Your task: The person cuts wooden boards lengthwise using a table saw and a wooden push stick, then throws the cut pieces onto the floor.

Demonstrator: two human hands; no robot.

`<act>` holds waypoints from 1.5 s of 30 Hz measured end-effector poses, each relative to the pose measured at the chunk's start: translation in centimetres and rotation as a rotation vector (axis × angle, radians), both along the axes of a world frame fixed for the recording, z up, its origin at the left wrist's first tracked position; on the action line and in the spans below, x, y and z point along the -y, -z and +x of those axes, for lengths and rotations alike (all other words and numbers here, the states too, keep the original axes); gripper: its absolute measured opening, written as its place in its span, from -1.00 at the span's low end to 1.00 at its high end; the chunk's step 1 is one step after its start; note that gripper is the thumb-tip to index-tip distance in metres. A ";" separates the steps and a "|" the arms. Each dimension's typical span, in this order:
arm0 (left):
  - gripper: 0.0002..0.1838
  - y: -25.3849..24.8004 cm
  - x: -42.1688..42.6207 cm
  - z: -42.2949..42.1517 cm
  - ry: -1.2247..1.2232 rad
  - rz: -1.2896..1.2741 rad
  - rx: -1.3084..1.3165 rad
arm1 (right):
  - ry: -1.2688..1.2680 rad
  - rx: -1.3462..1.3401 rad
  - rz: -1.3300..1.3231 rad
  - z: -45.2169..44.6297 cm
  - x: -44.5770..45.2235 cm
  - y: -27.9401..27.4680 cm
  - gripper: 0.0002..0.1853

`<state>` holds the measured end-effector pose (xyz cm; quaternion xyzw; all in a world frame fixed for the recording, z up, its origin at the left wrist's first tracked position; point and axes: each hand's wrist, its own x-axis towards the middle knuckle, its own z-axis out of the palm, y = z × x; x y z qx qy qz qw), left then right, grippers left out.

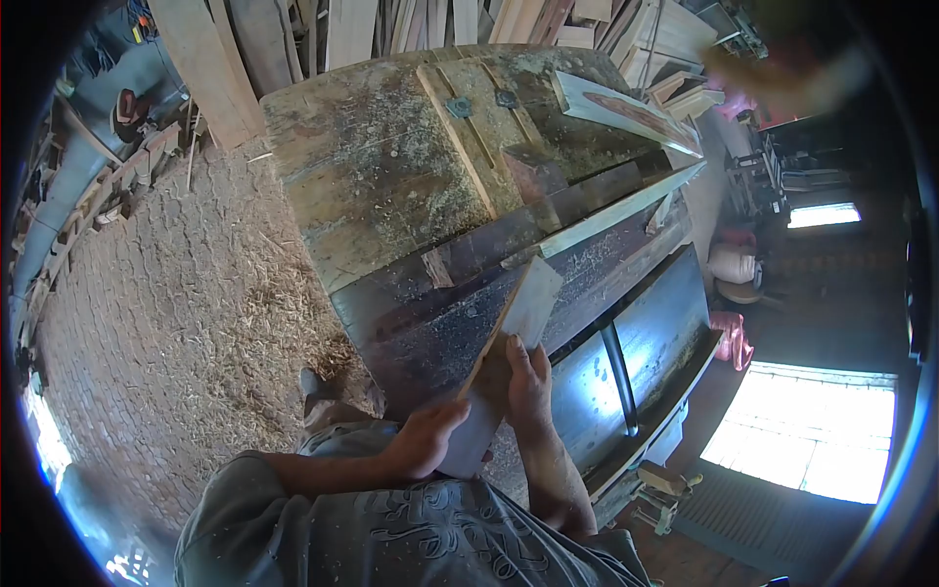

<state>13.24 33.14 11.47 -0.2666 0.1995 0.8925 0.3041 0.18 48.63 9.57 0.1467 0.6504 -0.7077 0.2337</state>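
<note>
A flat wooden board is held at a slant in front of my body, its far end over the edge of the worktable. My left hand grips the board's near part from the left, the thumb along its edge. Higher up on the right side, my right hand is closed around the board with the thumb on its face. Beyond the board's far end, a long pale strip of wood lies along a dark fence on the worktable. What the fingers do underneath is hidden.
The dusty worktable carries a slotted wooden jig and another board. On the right is a shiny metal machine bed. Shavings cover the brick floor to the left. Planks lean behind the table.
</note>
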 end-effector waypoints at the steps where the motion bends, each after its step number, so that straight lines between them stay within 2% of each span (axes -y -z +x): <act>1: -0.52 0.0 -0.1 -0.1 0.000 -0.003 -0.001 | -0.005 -0.001 -0.004 -0.1 -0.1 0.0 -0.56; 13: -0.57 -0.2 -1.2 -1.2 -0.052 -0.028 -0.019 | -0.023 0.011 -0.071 -1.4 -1.9 1.3 -0.55; 18: -0.58 0.1 -1.5 -1.7 -0.044 -0.007 -0.019 | -0.023 -0.010 0.016 -1.9 -1.5 0.6 -0.55; 20: -0.54 1.2 -2.3 -1.5 -0.059 -0.044 -0.038 | -0.020 -0.005 0.025 -2.1 -1.6 0.5 -0.54; 26: -0.45 -0.1 -2.1 -2.3 -0.007 0.021 0.047 | -0.025 -0.023 0.025 -2.5 -2.0 0.9 -0.55; 37: -0.46 -0.2 -2.6 -3.0 -0.017 0.068 0.046 | -0.034 -0.005 0.112 -3.2 -1.3 -1.2 -0.55; 45: -0.43 0.0 -2.6 -3.4 -0.007 0.053 0.046 | -0.011 -0.044 0.085 -3.6 -2.3 0.9 -0.53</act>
